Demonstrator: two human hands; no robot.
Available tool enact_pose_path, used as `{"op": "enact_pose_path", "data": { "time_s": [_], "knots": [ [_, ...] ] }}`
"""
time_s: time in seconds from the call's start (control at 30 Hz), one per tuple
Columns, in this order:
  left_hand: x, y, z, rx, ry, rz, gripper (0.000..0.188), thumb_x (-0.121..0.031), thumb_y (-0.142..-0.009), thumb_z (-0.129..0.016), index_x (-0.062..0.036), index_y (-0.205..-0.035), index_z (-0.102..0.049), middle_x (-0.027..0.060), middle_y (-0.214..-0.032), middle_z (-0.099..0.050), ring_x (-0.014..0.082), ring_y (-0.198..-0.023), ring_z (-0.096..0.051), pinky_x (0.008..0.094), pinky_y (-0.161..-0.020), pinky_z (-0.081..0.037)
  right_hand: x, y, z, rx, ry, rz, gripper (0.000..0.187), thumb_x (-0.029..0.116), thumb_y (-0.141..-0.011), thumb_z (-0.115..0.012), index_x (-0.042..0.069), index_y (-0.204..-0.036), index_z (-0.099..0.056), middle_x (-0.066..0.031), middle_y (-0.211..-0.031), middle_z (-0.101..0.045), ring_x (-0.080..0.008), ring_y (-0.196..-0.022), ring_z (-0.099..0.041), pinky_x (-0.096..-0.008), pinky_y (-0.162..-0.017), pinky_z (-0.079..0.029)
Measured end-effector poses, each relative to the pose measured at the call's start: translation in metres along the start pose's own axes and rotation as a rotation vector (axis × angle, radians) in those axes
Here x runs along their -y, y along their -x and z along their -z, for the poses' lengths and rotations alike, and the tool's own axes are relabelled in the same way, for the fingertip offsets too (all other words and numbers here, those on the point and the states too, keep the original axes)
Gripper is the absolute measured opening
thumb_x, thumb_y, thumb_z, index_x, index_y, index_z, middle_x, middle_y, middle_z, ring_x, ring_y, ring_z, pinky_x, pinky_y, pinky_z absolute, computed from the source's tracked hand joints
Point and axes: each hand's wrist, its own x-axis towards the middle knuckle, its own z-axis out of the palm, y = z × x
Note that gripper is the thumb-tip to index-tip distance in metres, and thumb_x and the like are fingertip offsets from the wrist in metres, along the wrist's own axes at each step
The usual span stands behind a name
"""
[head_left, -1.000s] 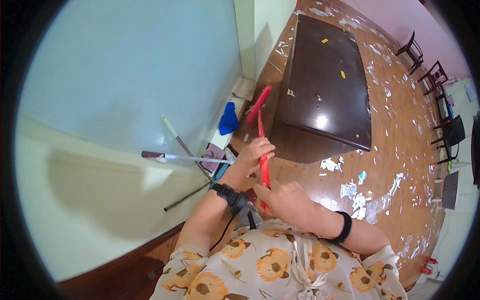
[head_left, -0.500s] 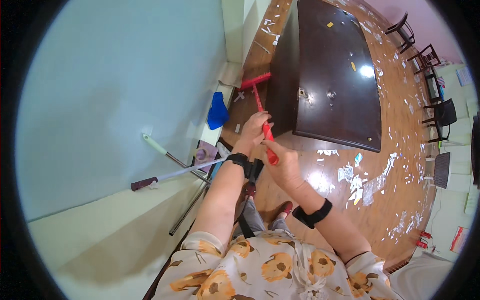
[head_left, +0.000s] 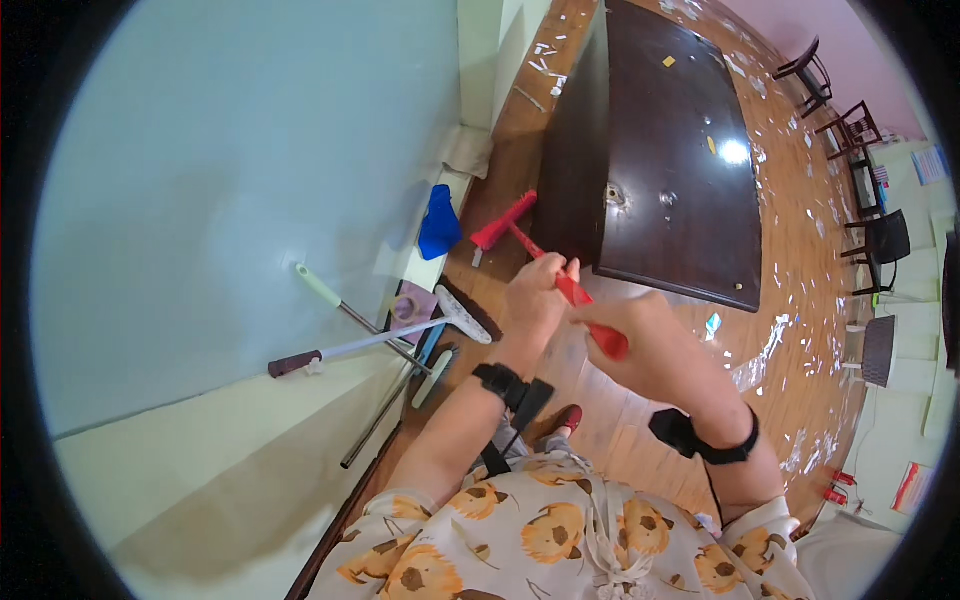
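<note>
A red long-handled broom (head_left: 507,228) slants from its red head on the wooden floor up to my hands. My left hand (head_left: 535,300) grips the handle lower down, closer to the head. Higher on the handle, my right hand (head_left: 650,350) closes around the red grip end. Both wrists wear black bands. The broom head rests beside the near corner of a dark brown table (head_left: 670,150).
Several other brooms and mops (head_left: 400,335) lean against the pale blue wall on the left. A blue dustpan (head_left: 438,222) stands by the skirting. White paper scraps (head_left: 770,340) litter the wooden floor. Dark chairs (head_left: 860,130) stand at the far right.
The view has shifted so the table sits closer and higher. The broom head has slid toward the table's corner. Both hands keep hold of the handle.
</note>
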Motion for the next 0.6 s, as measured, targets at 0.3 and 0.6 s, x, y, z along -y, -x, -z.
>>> {"op": "enact_pose_path", "data": {
  "time_s": [0.3, 0.6],
  "knots": [
    [-0.062, 0.061, 0.037, 0.131, 0.502, -0.149, 0.017, -0.008, -0.074, -0.072, -0.0038, -0.088, -0.064, 0.0111, -0.084, -0.068, 0.0278, -0.077, -0.066, 0.0341, -0.066, -0.052, 0.053, 0.060, 0.076, 0.533, 0.315, 0.111, 0.033, 0.007, -0.069, -0.066, 0.009, -0.102, -0.064, -0.0099, -0.068, -0.059, -0.0232, -0.054, -0.061, -0.0338, -0.048, -0.048],
    [-0.041, 0.040, 0.031, -0.006, 0.558, -0.037, 0.022, -0.004, -0.075, -0.070, -0.0025, -0.096, -0.063, 0.0107, -0.078, -0.060, 0.0225, -0.064, -0.059, 0.0295, -0.062, -0.048, 0.043, 0.062, 0.030, 0.277, 0.165, 0.167, 0.041, 0.009, -0.073, -0.065, 0.006, -0.112, -0.057, -0.0119, -0.074, -0.059, -0.0272, -0.059, -0.061, -0.0375, -0.052, -0.050]
  ]
}}
